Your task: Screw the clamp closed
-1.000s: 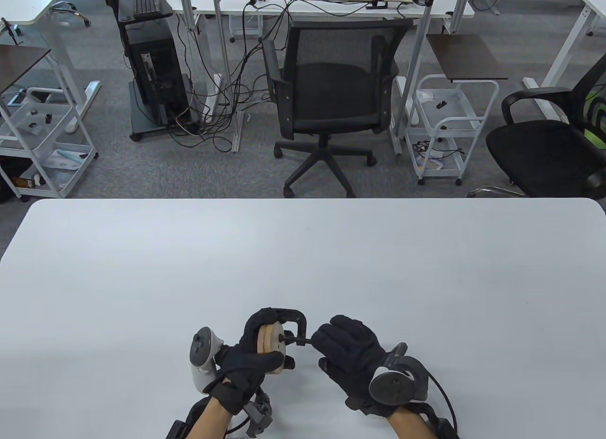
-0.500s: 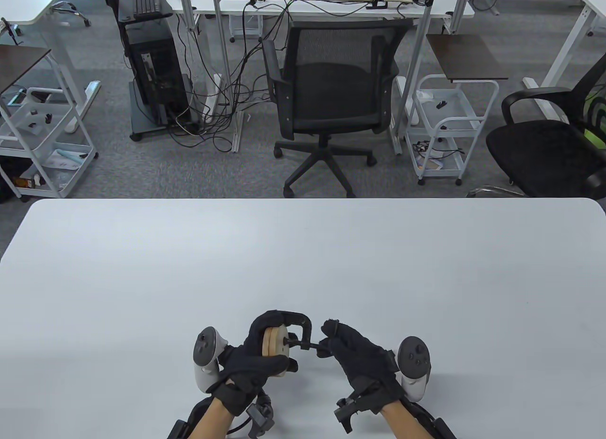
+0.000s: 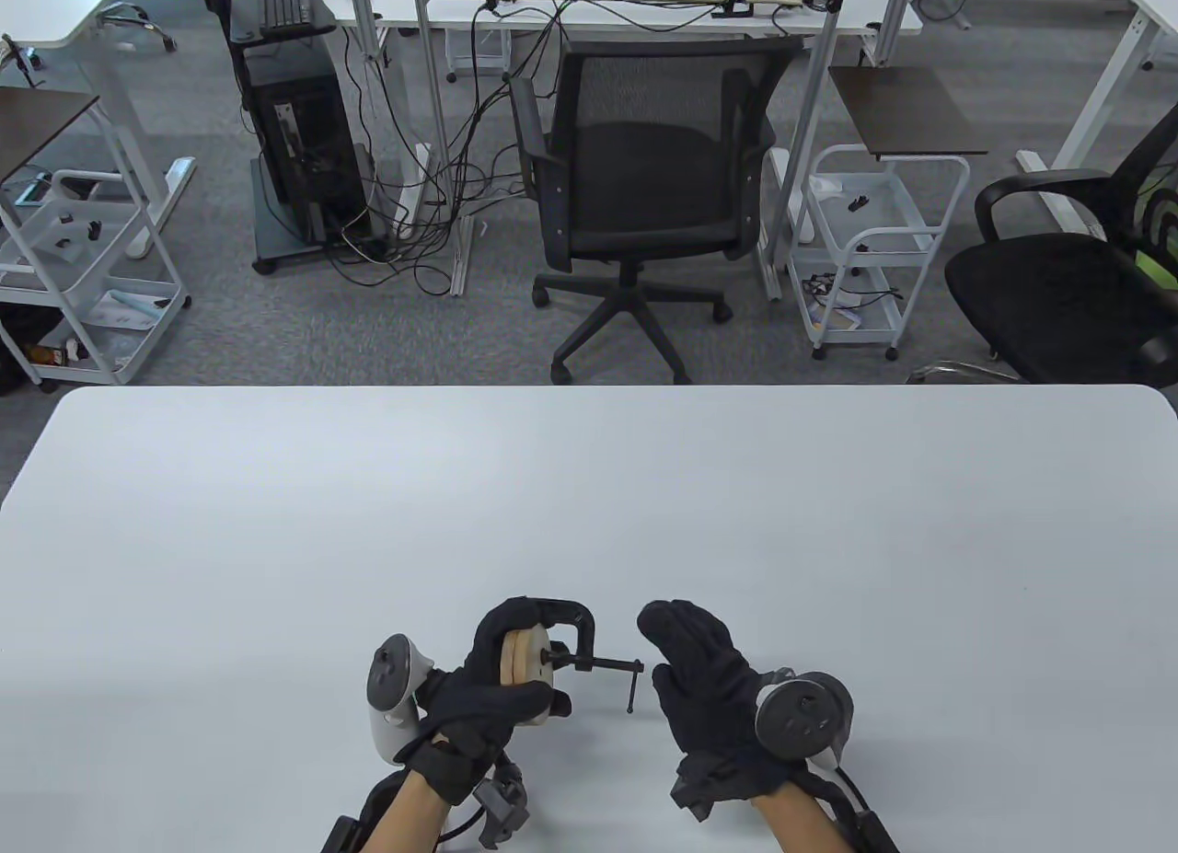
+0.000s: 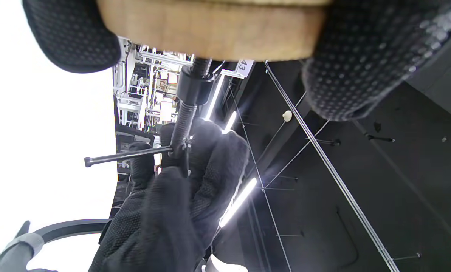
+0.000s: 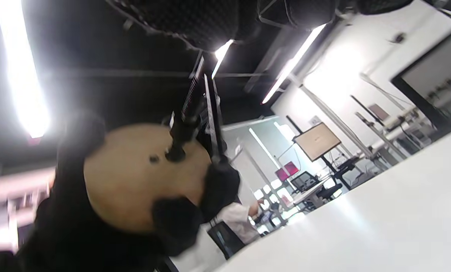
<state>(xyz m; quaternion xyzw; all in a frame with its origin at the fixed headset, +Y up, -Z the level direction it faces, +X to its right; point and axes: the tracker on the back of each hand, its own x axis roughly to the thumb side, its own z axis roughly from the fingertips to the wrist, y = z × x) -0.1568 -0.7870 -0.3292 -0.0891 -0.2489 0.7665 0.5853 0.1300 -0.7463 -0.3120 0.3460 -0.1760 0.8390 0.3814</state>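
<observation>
Near the front edge of the white desk (image 3: 276, 540), the left hand (image 3: 488, 697) grips the black clamp (image 3: 575, 628) and the wooden discs (image 3: 526, 662) held in its frame (the screw tip meets the disc face). The right hand (image 3: 704, 683) hangs spread just beside the clamp's crossbar handle (image 3: 632, 685); whether it touches the handle cannot be told.
</observation>
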